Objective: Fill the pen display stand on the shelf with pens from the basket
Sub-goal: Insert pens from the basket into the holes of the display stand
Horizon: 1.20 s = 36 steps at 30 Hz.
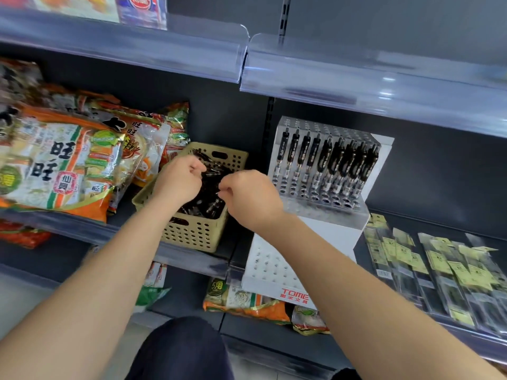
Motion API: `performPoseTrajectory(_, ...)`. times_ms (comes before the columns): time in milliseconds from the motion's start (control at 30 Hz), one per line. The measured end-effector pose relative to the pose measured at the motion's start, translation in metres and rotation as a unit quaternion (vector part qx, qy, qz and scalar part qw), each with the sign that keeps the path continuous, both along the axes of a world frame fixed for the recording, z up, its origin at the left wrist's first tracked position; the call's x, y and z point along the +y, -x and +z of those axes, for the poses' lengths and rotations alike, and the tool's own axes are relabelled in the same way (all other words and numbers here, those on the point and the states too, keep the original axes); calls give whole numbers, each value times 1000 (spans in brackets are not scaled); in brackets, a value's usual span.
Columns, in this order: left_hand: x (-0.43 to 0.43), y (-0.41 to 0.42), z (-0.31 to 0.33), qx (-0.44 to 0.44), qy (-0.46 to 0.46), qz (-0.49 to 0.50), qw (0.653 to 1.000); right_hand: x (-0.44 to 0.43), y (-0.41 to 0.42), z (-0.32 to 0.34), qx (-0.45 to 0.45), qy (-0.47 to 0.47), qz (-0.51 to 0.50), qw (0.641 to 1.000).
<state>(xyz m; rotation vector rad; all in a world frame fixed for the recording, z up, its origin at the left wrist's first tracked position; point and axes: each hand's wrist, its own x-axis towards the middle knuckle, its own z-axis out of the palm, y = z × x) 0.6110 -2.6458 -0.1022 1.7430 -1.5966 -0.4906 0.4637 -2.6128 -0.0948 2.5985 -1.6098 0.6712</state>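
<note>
Both hands are over the basket (192, 237). The left hand (178, 182) has its fingers curled down among the loose pens (204, 200) inside; I cannot tell if it holds one. The right hand (251, 200) pinches something thin, most likely one of those pens. Just right of the basket is the pen display stand (326, 212). One row of black pens (326, 157) stands in it. The holes in front of that row and behind it look empty, and so does the low white step (263, 267). I think the job is only begun.
</note>
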Motion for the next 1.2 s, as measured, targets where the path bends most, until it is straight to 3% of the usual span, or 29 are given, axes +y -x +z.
performPoseTrajectory(133,-15,-23,-11,-185,-123,-41,974,-13,-16,-18,19,-60,-7,998)
performPoseTrajectory(233,-22,-28,-17,-269,-204,-78,938,-21,-20,-29,18,-97,-24,995)
performPoseTrajectory(467,-47,-19,-30,-270,-306,-126,904,-36,-29,-46,7,-141,-46,989)
performPoseTrajectory(733,-69,-5,-58,-305,-365,-47,878,-45,-33,-57,-22,-168,-57,984)
performPoseTrajectory(867,-60,0,-51,-258,-303,-33,917,-47,-34,-59,-34,-172,-54,983)
performPoseTrajectory(1067,-76,-8,-48,-119,-229,33,966,-47,-34,-61,-44,-173,-51,983)
performPoseTrajectory(1133,-76,-13,-49,-39,-211,38,976,-47,-34,-62,-49,-176,-52,982)
performPoseTrajectory(1200,-77,-20,-50,96,-213,47,971,-46,-33,-62,-53,-180,-51,981)
